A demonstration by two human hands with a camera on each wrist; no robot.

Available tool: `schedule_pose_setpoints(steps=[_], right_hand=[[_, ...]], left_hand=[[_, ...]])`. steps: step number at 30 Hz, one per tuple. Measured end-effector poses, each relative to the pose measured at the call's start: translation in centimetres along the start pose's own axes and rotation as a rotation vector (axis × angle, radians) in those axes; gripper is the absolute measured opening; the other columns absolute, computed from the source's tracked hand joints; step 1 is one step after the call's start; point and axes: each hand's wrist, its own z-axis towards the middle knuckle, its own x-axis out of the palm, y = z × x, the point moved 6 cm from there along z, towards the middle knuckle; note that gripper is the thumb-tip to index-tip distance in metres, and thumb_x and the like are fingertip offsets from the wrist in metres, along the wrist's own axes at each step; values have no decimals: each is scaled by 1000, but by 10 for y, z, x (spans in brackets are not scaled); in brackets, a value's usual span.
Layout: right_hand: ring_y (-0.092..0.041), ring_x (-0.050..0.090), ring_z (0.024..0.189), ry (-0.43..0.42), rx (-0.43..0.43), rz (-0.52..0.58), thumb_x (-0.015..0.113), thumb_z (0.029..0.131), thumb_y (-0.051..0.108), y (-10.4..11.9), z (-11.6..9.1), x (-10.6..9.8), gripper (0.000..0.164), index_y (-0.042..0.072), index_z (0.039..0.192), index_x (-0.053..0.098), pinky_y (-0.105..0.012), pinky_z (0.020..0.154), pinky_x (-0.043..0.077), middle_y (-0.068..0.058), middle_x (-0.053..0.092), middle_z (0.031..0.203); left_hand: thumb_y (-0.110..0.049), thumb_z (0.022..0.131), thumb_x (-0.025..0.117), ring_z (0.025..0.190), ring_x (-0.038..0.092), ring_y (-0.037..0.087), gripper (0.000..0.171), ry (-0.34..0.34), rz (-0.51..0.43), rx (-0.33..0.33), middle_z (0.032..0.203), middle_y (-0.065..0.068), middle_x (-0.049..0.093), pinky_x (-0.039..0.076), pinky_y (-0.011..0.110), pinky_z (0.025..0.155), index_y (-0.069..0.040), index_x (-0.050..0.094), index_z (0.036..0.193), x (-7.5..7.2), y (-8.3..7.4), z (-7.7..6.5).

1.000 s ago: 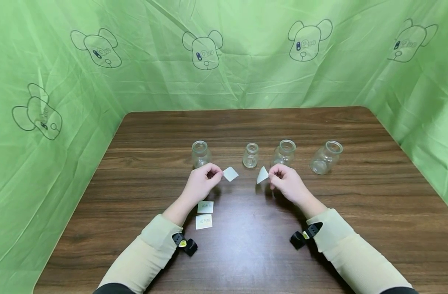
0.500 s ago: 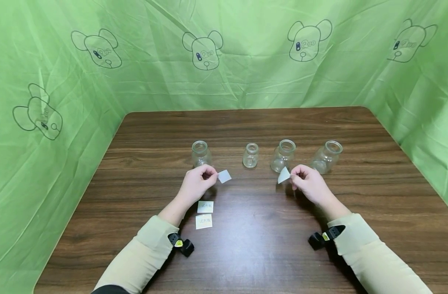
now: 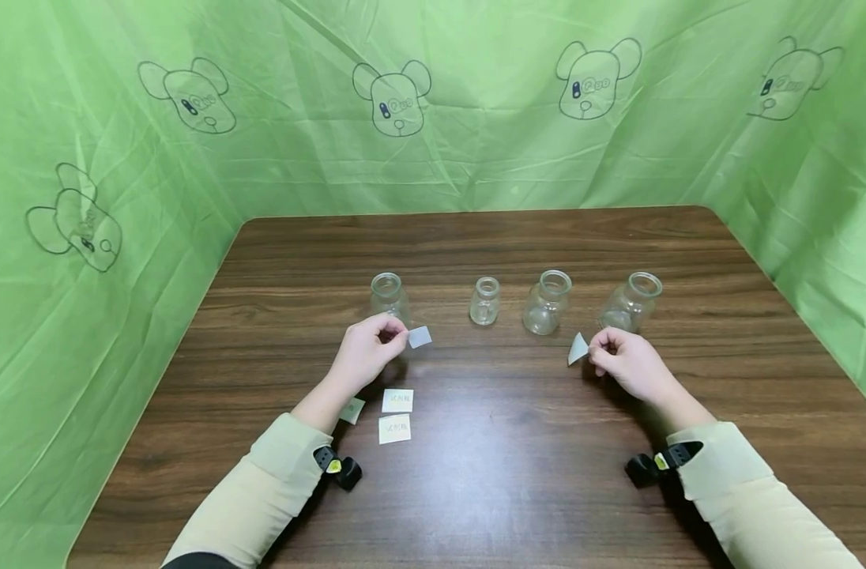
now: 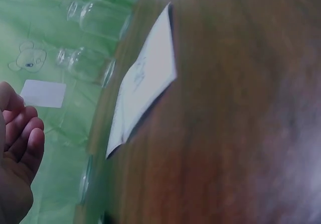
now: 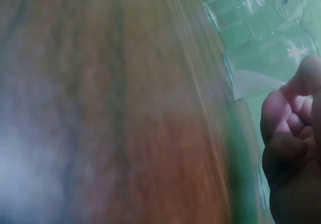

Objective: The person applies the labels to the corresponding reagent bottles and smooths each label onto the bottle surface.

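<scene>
My left hand pinches a small white paper label by its edge, just in front of the leftmost glass jar. In the left wrist view that label hangs from thumb and finger. My right hand pinches another paper label, bent to a triangular outline, in front of the rightmost glass jar, which looks tilted. Between the hands, farther back, are a smaller jar and a larger one. Both hands are above the tabletop.
Two labels with handwriting, the upper label and the lower label, lie on the brown wooden table. A third slip is partly hidden by my left wrist. Green cloth surrounds the table's back and sides.
My hands have moved apart, each carrying its label: the left one leftward, the right one farther rightward. The slip beside my left wrist has come into view. The jars stay put.
</scene>
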Motion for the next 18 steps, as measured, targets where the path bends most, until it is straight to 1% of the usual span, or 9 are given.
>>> schedule_pose_setpoints(steps=[4,10,13,18], right_hand=[[-8,53,55,-22,-18,-90,57,83,6,-4,-4,-6,5,9,80,58,-23,57,40,4,55,58],[-9,50,54,-69,-12,-199,61,79,9,-10,-11,-18,3,10,78,58,-26,55,39,7,53,56],[-9,50,53,-74,6,-229,62,78,11,-15,-15,-23,4,10,77,59,-27,54,38,8,52,55],[-11,48,55,-53,28,-260,61,78,12,-22,-20,-28,3,10,77,59,-28,53,37,7,52,57]], left_hand=[[-12,83,65,69,55,10,4,-4,9,7,76,-3,64,46,26,62,-8,66,82,-5,-2,0],[-11,83,66,70,56,11,4,-6,15,-11,77,-3,65,47,27,64,-7,67,84,-9,1,-2],[-10,83,66,70,56,11,4,-10,8,-8,77,-2,65,47,27,65,-7,67,84,-11,2,-2],[-10,83,66,70,56,11,3,-23,-3,3,77,-2,65,47,27,64,-7,67,84,-13,3,-2]])
